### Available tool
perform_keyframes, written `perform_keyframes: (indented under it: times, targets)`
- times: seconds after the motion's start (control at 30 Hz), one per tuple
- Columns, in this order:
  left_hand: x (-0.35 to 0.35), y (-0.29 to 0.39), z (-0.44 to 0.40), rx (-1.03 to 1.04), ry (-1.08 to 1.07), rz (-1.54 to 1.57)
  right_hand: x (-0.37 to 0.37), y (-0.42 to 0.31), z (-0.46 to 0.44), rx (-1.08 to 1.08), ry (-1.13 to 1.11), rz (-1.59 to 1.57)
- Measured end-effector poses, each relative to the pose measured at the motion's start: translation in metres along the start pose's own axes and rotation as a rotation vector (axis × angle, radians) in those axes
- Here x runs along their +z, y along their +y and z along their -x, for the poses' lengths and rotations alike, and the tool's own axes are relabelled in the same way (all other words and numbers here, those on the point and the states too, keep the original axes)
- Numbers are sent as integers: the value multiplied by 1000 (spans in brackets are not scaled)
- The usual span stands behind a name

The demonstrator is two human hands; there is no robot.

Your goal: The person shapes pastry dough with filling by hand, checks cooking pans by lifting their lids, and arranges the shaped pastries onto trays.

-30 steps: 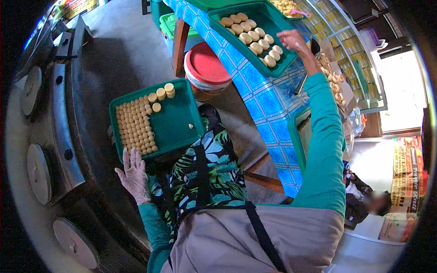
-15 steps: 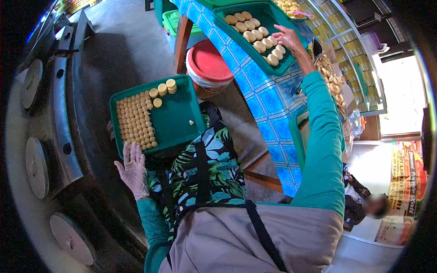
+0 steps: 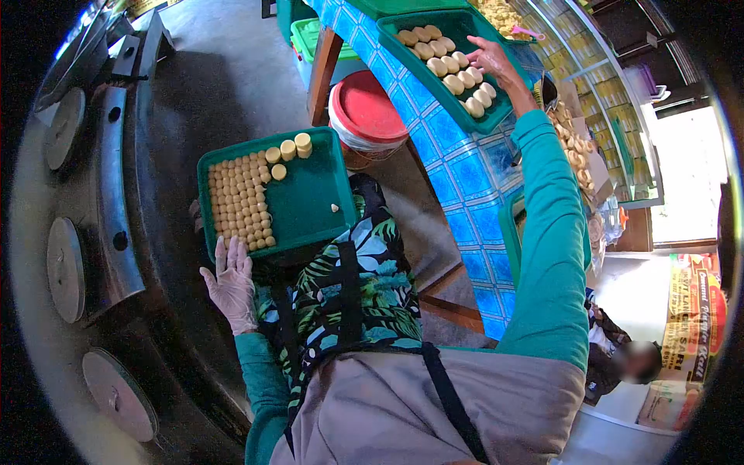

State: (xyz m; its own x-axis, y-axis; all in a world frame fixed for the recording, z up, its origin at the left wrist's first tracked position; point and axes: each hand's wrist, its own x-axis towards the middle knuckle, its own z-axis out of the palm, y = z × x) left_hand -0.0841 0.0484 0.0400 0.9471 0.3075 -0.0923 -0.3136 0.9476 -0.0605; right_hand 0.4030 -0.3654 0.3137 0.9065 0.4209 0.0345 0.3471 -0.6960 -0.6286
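Observation:
My left hand (image 3: pixel 232 285), in a clear thin glove, has its fingers spread at the near left edge of a green tray (image 3: pixel 310 209) by my lap. Tight rows of small round dough pieces (image 3: pixel 239 198) fill the tray's left part. A few larger pale yellow cylinders (image 3: pixel 288 149) stand at its far side, one of them looking stacked. My right hand (image 3: pixel 496 63) reaches over a second green tray (image 3: pixel 496 116) on the table, fingers stretched out beside rows of smooth oval dough pieces (image 3: pixel 438 66). Its fingertips are close to these pieces; whether they touch is unclear.
A blue tiled-pattern cloth covers the table (image 3: pixel 457 170). Below it stands a red-lidded bucket (image 3: pixel 370 105). Round metal lids (image 3: pixel 66 260) line the dark stove-like counter on the left. Ring-shaped pieces (image 3: pixel 570 139) lie right of my arm. Another person (image 3: pixel 616 356) is at lower right.
The view has shifted slightly, so the trays and bucket appear a little farther right and lower. Both hands keep nearly the same places beside their trays.

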Motion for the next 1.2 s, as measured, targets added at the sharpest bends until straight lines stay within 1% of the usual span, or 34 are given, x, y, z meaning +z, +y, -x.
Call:
perform_keyframes:
  times: [0.03, 0.1, 0.23, 0.3, 0.4, 0.43, 0.47, 0.53, 0.57, 0.63, 0.67, 0.7, 0.77, 0.83, 0.9, 0.93, 1.07, 1.13, 1.17, 1.2]
  targets:
    - [-2, 1, 0, 3, 0, 3, 0, -1, -1, -2, -3, 3]
    - [-4, 2, -1, -24, -43, -30, 1, -6, -4, 144, 44, -21]
    - [-6, 3, -1, -9, -14, -22, 5, -17, 5, 138, 55, 5]
    - [-8, 3, -3, -1, 2, 18, 3, -3, -4, 115, 50, -28]
    - [-7, 5, -2, -22, -40, 1, 5, -11, -5, 171, 120, -23]
    - [-8, 5, -2, -16, -42, 4, 5, -9, -14, 165, 117, -20]
    - [-8, 6, -3, -23, -44, 12, 9, -12, -22, 43, 138, 208]
    - [-9, 6, -2, -31, -45, 18, 12, -12, -27, 49, 159, 66]
    - [-8, 5, -2, -25, -29, 39, 16, -10, -32, 48, 159, 66]
    - [-6, 4, -1, -18, -11, 57, 25, 2, -51, -46, 167, 22]
    - [-6, 3, -1, -7, -5, 33, 25, 4, -56, -100, 153, 123]
    - [-6, 4, -1, 5, 0, 11, 24, 7, -58, -102, 151, 123]
    - [-5, 4, -1, 15, 7, 6, 25, 8, -60, -106, 189, 251]
    - [-6, 3, -2, 23, 17, 3, 27, 6, -57, -68, 221, 241]
    - [-8, 5, -3, -16, -10, 62, 26, 13, -54, -138, 240, 162]
    - [-10, 7, -4, -19, -11, 62, 24, 16, -53, -115, 232, 142]
    - [-13, 7, -3, -30, -34, 23, 24, 13, -51, -119, 197, 212]
    - [-11, 7, -4, -26, -36, 8, 23, -1, -48, -35, 198, 145]
    - [-11, 6, -3, -16, -21, 42, 22, 3, -52, -34, 200, 144]
    - [-11, 6, -3, -8, -7, 77, 20, 5, -56, -56, 206, 262]
